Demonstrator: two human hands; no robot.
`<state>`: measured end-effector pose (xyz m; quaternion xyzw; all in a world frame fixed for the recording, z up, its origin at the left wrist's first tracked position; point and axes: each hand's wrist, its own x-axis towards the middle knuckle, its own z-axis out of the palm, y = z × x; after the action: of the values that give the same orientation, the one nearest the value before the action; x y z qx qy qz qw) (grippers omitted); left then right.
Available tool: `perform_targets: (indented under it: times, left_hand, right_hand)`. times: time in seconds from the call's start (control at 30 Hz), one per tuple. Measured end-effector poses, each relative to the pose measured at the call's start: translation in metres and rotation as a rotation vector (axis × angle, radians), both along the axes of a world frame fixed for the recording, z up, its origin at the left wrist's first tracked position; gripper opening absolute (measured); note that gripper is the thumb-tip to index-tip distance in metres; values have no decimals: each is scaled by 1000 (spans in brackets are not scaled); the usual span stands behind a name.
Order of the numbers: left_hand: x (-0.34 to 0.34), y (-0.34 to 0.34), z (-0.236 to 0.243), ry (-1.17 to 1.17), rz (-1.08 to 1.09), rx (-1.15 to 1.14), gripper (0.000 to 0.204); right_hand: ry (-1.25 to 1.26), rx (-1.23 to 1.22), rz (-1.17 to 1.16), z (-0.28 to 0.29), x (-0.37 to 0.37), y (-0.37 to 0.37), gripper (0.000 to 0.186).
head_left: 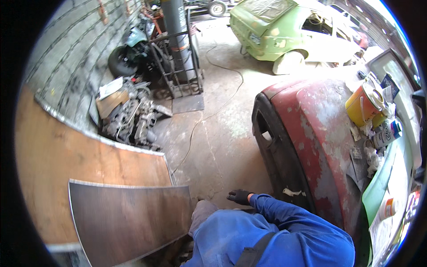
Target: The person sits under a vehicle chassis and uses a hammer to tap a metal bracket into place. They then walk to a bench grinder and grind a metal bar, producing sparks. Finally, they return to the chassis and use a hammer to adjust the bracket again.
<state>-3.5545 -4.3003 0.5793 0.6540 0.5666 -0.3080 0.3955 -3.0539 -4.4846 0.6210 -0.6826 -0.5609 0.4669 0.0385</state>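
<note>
My right hand (240, 196), in a black glove, hangs in front of my body with its fingers stretched out to the left, holding nothing. Its sleeve is blue. The hand is nearest to the black bumper (278, 162) of a red car (327, 129) on my right, whose paint is patchy and worn down. No contact shows between hand and bumper. A small pale scrap (293, 192) is on the bumper's near part. My left hand is out of the picture. To my left stands a dark brown panel (133, 218) with a light edge.
Behind that panel is a larger orange-brown board (80, 147). Greasy engine parts (133, 120), a tyre (120, 62) and a tall grey cylinder on a trolley (179, 49) line the block wall. A cable (192, 133) crosses the floor. A yellow can (361, 104) tops the red car; a green car (307, 42) stands beyond.
</note>
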Motion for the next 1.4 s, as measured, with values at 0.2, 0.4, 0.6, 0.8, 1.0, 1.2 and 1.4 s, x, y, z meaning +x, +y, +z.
perform_targets:
  times: [0.2,0.4,0.6,0.8,1.0,1.2,1.4]
  left_hand:
    - [114,132,-44,-8,-400,-46,35]
    - [237,325,-49,-98,-1077,-48,35]
    - [461,500,-6,-46,-82,-172,25]
    - [684,597,-2,-193,-552,2,29]
    - [814,598,14,-30,-581,7,38]
    - [918,602,-26,49,-1025,62,35]
    - [1103,635,-89,49,-1111,-24,36]
  right_hand:
    - [165,-53,-530,35,79,104,73]
    - [186,54,-831,135,194,211,71]
    - [249,256,-1114,210,293,252,65]
    - [277,268,-1239,207,388,263,59]
    - [140,281,-1189,215,543,282,67]
    - [-73,476,-1126,240,709,338,65]
    - [-2,437,-1018,232,872,416,63]
